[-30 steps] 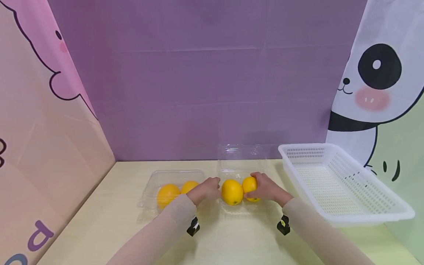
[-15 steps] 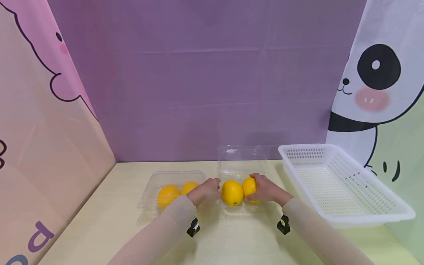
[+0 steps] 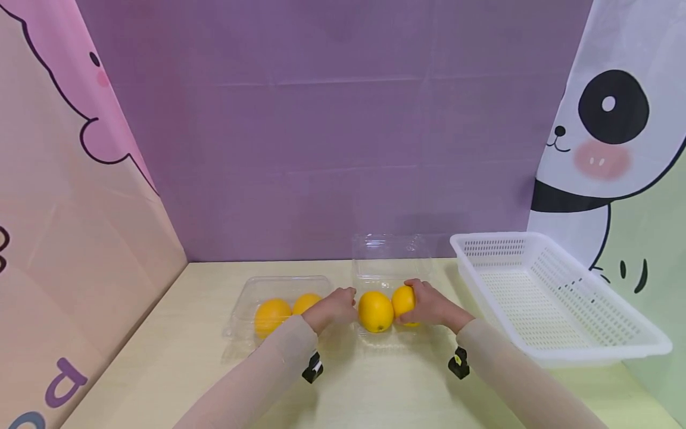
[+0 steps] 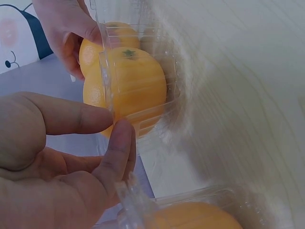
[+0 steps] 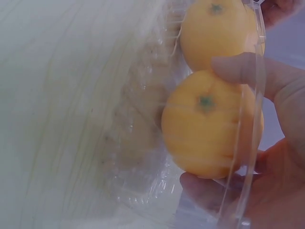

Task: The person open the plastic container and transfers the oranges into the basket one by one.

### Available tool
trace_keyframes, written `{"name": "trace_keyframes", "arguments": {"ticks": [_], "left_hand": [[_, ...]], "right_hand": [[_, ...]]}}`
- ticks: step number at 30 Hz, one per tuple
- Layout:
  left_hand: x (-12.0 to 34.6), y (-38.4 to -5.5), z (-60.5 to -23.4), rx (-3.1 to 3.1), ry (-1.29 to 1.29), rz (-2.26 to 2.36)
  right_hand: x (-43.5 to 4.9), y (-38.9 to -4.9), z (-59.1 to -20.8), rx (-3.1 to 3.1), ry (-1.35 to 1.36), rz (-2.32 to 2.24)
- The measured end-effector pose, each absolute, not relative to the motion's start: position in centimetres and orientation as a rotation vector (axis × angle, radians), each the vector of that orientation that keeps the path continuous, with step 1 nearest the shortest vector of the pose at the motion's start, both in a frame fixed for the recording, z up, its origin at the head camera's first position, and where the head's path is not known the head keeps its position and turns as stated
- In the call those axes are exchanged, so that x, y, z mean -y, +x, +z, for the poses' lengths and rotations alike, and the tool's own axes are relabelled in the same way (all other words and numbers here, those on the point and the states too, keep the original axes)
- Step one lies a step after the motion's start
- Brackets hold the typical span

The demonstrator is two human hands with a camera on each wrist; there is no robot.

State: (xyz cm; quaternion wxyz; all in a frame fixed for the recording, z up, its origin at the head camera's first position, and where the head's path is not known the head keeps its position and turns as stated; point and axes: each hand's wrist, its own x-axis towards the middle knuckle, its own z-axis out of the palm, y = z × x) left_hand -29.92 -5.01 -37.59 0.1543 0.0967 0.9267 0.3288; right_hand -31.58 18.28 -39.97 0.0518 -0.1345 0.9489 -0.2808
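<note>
An open clear plastic clamshell box (image 3: 392, 266) stands mid-table with its lid raised at the back. Two oranges sit side by side in it. My right hand (image 3: 429, 305) grips the right orange (image 5: 205, 129), thumb on one side and fingers round the other. The left orange (image 3: 375, 311) touches it. With thumb and fingertips, my left hand (image 4: 71, 152) pinches the box's rim on the left side. Left of it lies a second clear box (image 3: 289, 280), its lid down, with oranges (image 3: 272, 317) inside; my left forearm partly covers this box.
A white perforated plastic basket (image 3: 536, 304) stands on the right of the pale wooden table (image 3: 375, 387). Behind rises a purple backdrop (image 3: 321, 149). Printed cloth panels close off the left and right sides.
</note>
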Motion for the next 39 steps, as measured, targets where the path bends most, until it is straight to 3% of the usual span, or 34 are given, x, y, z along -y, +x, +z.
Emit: {"name": "trace_keyframes", "arguments": {"ticks": [39], "left_hand": [[4.9,-29.7,-37.6,-2.668,0.301,0.926]], "right_hand": [[-18.9,-31.3,-37.0,-2.929,-0.542,-0.837]]}}
